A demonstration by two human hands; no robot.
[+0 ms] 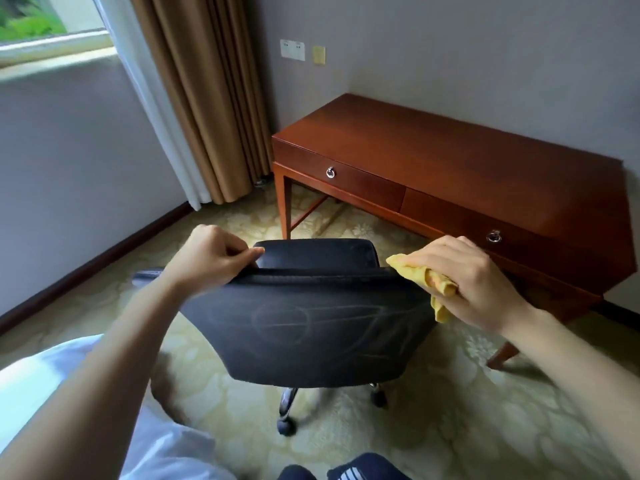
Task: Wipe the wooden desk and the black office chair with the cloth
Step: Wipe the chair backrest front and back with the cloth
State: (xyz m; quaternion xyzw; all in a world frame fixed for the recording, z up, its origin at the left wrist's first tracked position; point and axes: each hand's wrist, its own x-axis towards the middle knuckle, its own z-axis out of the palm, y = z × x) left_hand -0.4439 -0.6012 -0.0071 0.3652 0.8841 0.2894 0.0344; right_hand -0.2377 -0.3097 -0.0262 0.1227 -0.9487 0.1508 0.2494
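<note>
Count: one black office chair [311,337], one wooden desk [467,161], one yellow cloth [410,269], two hands.

Left hand [211,258]: fingers curled over the left end of the backrest's top edge, gripping it.

Right hand [474,282]: fingers closed round the bunched cloth at the backrest's top right corner. Can't tell if cloth touches chair.

Chair stands on carpet [450,410], back toward camera, between person and desk, apart from desk. Two casters [286,427] visible underneath.

Desk against back wall, surface reddish-brown. Front has left drawer [363,188] and right drawer [460,220], a ring pull [330,172] on each.

Around: one brown curtain [207,98] left of desk, one window [34,26] top left, two wall plates [292,49] above desk's left end.

Backrest hides most of the seat.
</note>
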